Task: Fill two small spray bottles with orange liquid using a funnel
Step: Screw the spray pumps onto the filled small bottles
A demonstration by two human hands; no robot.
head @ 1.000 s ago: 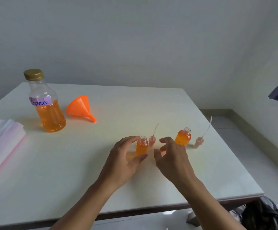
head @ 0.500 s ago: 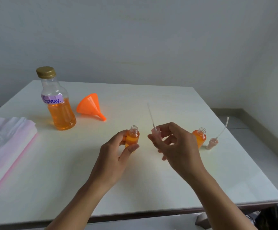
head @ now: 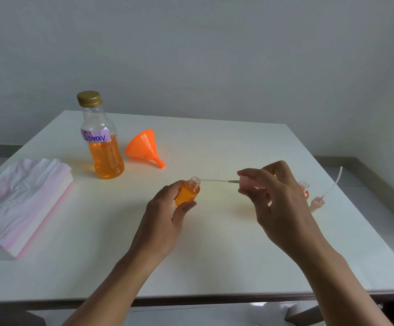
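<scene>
My left hand [head: 162, 225] holds a small spray bottle [head: 187, 193] full of orange liquid, tilted with its open neck toward the right, above the white table [head: 214, 255]. My right hand [head: 278, 203] grips a pink spray cap [head: 250, 182]; its thin white tube lies level and its tip reaches the bottle's neck. A second small bottle [head: 305, 188] with orange liquid stands uncapped behind my right hand, mostly hidden. Its pink cap with tube [head: 318, 203] lies to the right of it.
A large capped bottle [head: 102, 147] labelled "Spray", half full of orange liquid, stands at the back left. An orange funnel [head: 145, 148] lies on its side next to it. A stack of pink-white tissue [head: 19, 203] lies along the left edge.
My left hand lifted and tilted the small bottle. My right hand picked up the pink cap and turned its tube from upright to level, bringing the tip to the bottle's neck.
</scene>
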